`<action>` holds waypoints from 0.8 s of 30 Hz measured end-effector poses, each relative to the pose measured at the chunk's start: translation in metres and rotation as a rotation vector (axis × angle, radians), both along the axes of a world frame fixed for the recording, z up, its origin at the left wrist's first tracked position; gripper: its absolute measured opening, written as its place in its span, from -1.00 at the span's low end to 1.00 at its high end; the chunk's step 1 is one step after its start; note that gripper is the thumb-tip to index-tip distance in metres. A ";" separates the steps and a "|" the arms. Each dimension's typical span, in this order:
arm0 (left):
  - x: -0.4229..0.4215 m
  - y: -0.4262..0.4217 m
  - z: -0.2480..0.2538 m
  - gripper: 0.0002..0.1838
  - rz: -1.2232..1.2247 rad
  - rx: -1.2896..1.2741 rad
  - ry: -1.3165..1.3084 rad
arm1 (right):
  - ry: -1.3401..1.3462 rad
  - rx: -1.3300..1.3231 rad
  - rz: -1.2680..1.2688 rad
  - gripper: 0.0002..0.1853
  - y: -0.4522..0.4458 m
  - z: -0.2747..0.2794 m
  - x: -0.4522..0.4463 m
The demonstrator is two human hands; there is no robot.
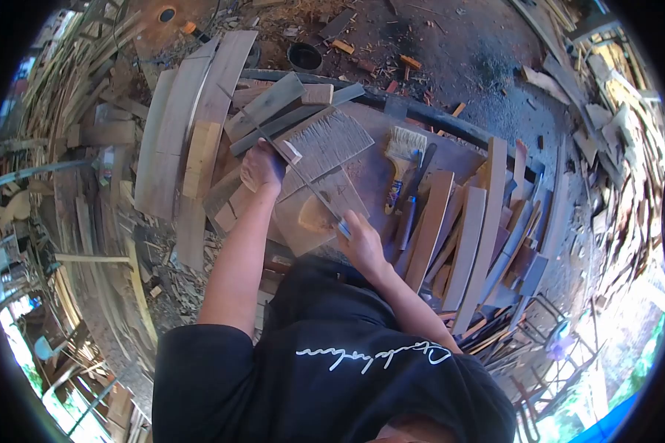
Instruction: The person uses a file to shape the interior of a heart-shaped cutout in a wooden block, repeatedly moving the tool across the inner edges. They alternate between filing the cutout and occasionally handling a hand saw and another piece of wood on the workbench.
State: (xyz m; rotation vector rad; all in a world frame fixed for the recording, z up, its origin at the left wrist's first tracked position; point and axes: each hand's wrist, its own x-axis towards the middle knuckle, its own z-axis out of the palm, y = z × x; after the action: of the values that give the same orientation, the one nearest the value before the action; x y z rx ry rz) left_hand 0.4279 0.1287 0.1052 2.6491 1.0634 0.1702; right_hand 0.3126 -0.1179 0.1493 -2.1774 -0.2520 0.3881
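Observation:
My left hand (262, 167) is closed around a small wooden piece (292, 153) with a pale end, above the wooden boards on the bench. My right hand (363, 244) grips the blue handle of a long, thin, straight file-like tool (314, 190). Its narrow blade runs up and left, past the piece in my left hand; whether they touch I cannot tell. Beneath both hands lie flat boards, one with a rough, grooved face (329, 140) and one with a pale round patch (315, 214).
To the right lie a wide paintbrush (403, 151), a dark long-handled tool (408, 214) and several curved wooden strips (471, 236). Long planks (222, 96) lean at the left. Beyond the bench are a black bucket (304, 57) and an orange-handled tool (409, 63) on the littered ground.

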 end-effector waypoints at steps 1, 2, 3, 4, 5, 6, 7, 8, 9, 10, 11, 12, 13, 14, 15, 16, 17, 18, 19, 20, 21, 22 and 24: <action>0.000 0.000 0.000 -0.42 0.006 -0.006 -0.004 | -0.056 -0.023 0.020 -0.73 0.008 -0.004 0.005; 0.002 0.001 0.001 -0.42 0.009 -0.012 -0.008 | -0.057 -0.013 -0.003 -0.73 0.006 -0.003 0.003; 0.004 -0.001 0.007 -0.42 -0.015 -0.005 -0.005 | -0.080 0.005 0.019 -0.71 0.000 0.005 0.002; 0.005 -0.005 0.014 -0.41 0.061 -0.033 0.015 | -0.100 0.020 0.039 -0.70 -0.008 0.012 -0.002; 0.006 -0.008 0.020 -0.41 0.136 -0.060 0.036 | -0.095 0.024 0.012 -0.70 -0.025 0.018 -0.013; 0.006 -0.009 0.021 -0.41 0.110 -0.057 0.042 | -0.035 -0.009 0.019 -0.68 -0.048 0.023 -0.030; 0.006 -0.009 0.021 -0.40 0.115 -0.051 0.028 | 0.025 -0.043 0.034 -0.67 -0.058 0.027 -0.038; 0.005 -0.009 0.019 -0.40 0.126 -0.046 0.016 | 0.033 -0.044 0.020 -0.67 -0.058 0.025 -0.038; 0.003 -0.010 0.020 -0.40 0.113 -0.044 0.031 | 0.044 -0.064 0.032 -0.67 -0.056 0.023 -0.037; 0.001 -0.013 0.027 -0.40 0.098 -0.033 0.045 | 0.056 -0.081 0.041 -0.66 -0.054 0.022 -0.035; 0.004 -0.015 0.031 -0.40 0.085 -0.021 0.047 | 0.059 -0.075 0.026 -0.66 -0.042 0.017 -0.024; 0.004 -0.013 0.026 -0.40 0.072 -0.014 0.050 | 0.022 -0.040 0.023 -0.67 -0.020 0.011 -0.008; 0.004 -0.006 0.017 -0.41 0.052 0.009 0.062 | -0.017 -0.004 0.018 -0.67 -0.007 0.005 0.003; 0.006 -0.002 0.014 -0.42 0.030 0.035 0.071 | -0.018 0.006 0.001 -0.67 -0.008 0.000 0.008; 0.009 -0.004 0.018 -0.42 0.014 0.041 0.065 | -0.062 -0.015 0.040 -0.66 -0.012 -0.003 0.015; 0.004 -0.006 0.021 -0.42 0.004 0.034 0.068 | -0.095 -0.041 0.082 -0.65 -0.017 -0.003 0.014; 0.002 -0.009 0.023 -0.42 -0.007 0.024 0.071 | -0.091 -0.043 0.070 -0.65 -0.023 0.001 0.007; 0.004 -0.008 0.019 -0.42 -0.017 0.022 0.068 | -0.048 -0.030 0.067 -0.65 -0.028 0.016 0.001; 0.004 -0.002 0.013 -0.43 0.027 -0.005 0.054 | -0.002 -0.013 0.064 -0.64 -0.033 0.028 -0.010; 0.006 0.000 0.009 -0.43 0.071 -0.033 0.039 | 0.041 -0.049 0.040 -0.65 -0.046 0.034 -0.022; 0.009 -0.003 0.013 -0.43 0.066 -0.035 0.041 | 0.044 -0.051 0.036 -0.65 -0.048 0.036 -0.021; 0.009 -0.007 0.018 -0.43 0.045 -0.026 0.064 | 0.063 -0.071 0.048 -0.65 -0.048 0.037 -0.021; 0.004 -0.009 0.019 -0.44 0.014 -0.012 0.101 | 0.044 -0.051 0.021 -0.66 -0.039 0.033 -0.023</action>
State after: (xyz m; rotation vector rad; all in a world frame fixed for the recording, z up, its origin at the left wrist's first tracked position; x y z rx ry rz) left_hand 0.4320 0.1201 0.1246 2.6650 1.1109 0.0335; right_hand 0.2893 -0.1568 0.1825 -2.2148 -0.2427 0.4583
